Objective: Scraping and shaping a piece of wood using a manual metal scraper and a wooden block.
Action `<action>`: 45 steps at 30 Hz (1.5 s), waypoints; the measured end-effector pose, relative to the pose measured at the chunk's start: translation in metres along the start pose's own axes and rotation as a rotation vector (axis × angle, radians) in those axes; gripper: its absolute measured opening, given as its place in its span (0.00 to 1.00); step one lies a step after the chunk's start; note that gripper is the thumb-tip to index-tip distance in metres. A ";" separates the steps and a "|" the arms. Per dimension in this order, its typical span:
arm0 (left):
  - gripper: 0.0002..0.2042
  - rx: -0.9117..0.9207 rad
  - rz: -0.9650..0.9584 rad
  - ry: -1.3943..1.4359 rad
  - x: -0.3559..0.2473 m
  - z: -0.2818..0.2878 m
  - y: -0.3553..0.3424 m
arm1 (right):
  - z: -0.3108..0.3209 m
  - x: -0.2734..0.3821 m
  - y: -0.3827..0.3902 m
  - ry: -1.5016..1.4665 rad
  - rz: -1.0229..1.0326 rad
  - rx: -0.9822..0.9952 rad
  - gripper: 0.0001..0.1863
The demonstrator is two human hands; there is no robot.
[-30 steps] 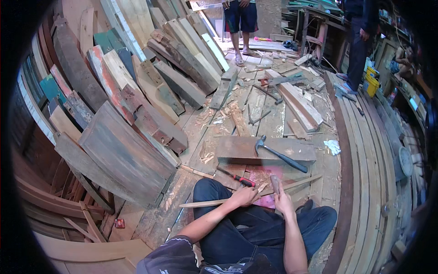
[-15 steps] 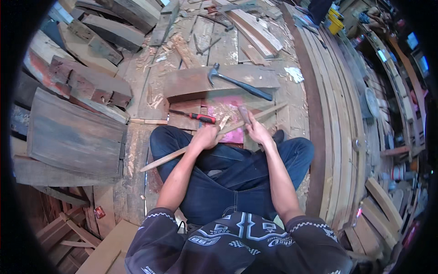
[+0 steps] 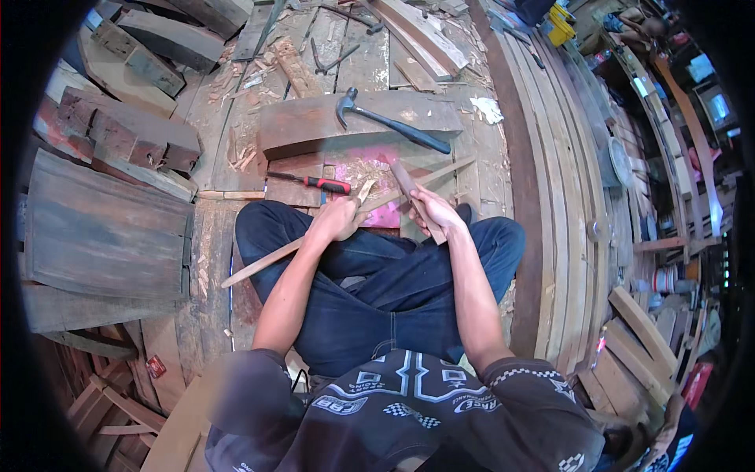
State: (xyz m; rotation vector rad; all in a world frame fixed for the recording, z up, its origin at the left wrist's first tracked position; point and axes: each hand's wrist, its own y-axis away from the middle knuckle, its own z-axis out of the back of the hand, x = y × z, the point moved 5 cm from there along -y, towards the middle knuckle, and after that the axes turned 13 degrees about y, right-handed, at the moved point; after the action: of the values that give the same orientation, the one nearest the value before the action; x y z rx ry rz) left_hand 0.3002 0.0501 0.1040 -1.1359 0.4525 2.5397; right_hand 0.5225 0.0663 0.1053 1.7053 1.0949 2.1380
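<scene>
A long thin wooden strip (image 3: pixel 263 263) slants across my lap, from the lower left up to the far right. My left hand (image 3: pixel 338 219) is closed around it near its middle, and a short pale piece of wood (image 3: pixel 366 190) sticks up beside those fingers. In my right hand (image 3: pixel 435 212) is a flat brown wooden stick (image 3: pixel 403 178), gripped near its middle and lying across the strip. Its near end shows below my fingers. Beyond my left hand a red-and-black handled chisel (image 3: pixel 326 185) lies on the floor.
A claw hammer (image 3: pixel 393 126) rests on a thick wooden block (image 3: pixel 295 130) in front of me. Shavings cover a pink sheet (image 3: pixel 385 214). Pincers (image 3: pixel 334 61) lie farther off. Timber blocks (image 3: pixel 110 228) are heaped at left, and long planks (image 3: pixel 554 197) run along the right.
My right hand has drawn the brown stick nearer, and its near end now shows below my fingers. My left hand still grips the strip. The whole view has shifted slightly.
</scene>
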 end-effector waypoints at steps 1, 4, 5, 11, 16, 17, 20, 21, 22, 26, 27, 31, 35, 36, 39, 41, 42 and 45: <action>0.16 0.006 0.000 0.001 0.000 0.000 -0.001 | -0.001 0.002 0.000 0.016 0.023 -0.022 0.27; 0.16 0.016 -0.004 -0.005 -0.001 -0.001 -0.003 | 0.002 -0.001 -0.005 0.171 0.170 -0.138 0.26; 0.16 0.022 -0.007 -0.008 -0.002 -0.001 -0.004 | 0.005 -0.005 -0.009 0.170 0.172 -0.139 0.26; 0.16 0.016 0.009 -0.016 -0.022 0.007 -0.001 | 0.023 0.008 -0.005 1.242 0.473 -0.697 0.31; 0.18 0.028 0.064 -0.044 -0.012 0.002 0.006 | -0.039 0.024 0.017 1.225 0.684 -0.320 0.30; 0.19 0.061 0.106 -0.083 -0.009 -0.001 0.007 | -0.033 0.029 0.015 1.224 0.678 -0.320 0.30; 0.20 0.044 0.047 -0.052 -0.009 -0.007 0.005 | 0.024 0.028 -0.012 1.273 0.380 -0.400 0.24; 0.20 0.028 0.021 -0.040 -0.010 -0.006 0.003 | 0.029 0.029 -0.016 1.262 0.341 -0.463 0.24; 0.20 0.037 0.027 -0.047 -0.011 -0.005 0.003 | 0.027 0.028 -0.017 1.300 0.376 -0.436 0.25; 0.24 0.055 0.082 -0.091 0.005 -0.013 0.008 | -0.035 0.039 0.009 1.292 0.667 -0.187 0.24; 0.24 0.051 0.065 -0.112 0.004 -0.015 0.008 | -0.031 0.040 0.010 1.293 0.667 -0.186 0.24; 0.23 0.069 0.091 -0.072 -0.005 -0.014 0.007 | 0.028 0.037 0.006 1.343 0.236 -0.402 0.19; 0.24 -0.006 0.010 -0.108 -0.001 -0.017 0.010 | 0.021 0.021 -0.003 1.404 0.227 -0.467 0.24; 0.23 0.009 0.008 -0.122 -0.007 -0.013 0.011 | 0.002 0.022 0.008 1.314 0.481 -0.453 0.26; 0.23 0.002 0.003 -0.138 -0.005 -0.013 0.014 | -0.038 0.033 0.041 1.282 0.761 -0.336 0.26; 0.23 0.031 0.032 -0.115 -0.006 -0.012 0.013 | -0.009 0.032 0.025 1.343 0.462 -0.246 0.24; 0.23 0.055 0.050 -0.089 -0.008 -0.014 0.009 | 0.020 0.021 0.011 1.392 0.305 -0.402 0.24; 0.24 0.038 -0.008 -0.089 -0.005 -0.015 0.005 | 0.043 0.011 -0.006 1.267 0.230 -0.616 0.25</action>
State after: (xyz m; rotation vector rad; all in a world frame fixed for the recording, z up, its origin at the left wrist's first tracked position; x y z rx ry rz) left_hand 0.3114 0.0387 0.0993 -1.0050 0.4712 2.5516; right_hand 0.5566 0.0950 0.1127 0.0881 0.2333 3.2409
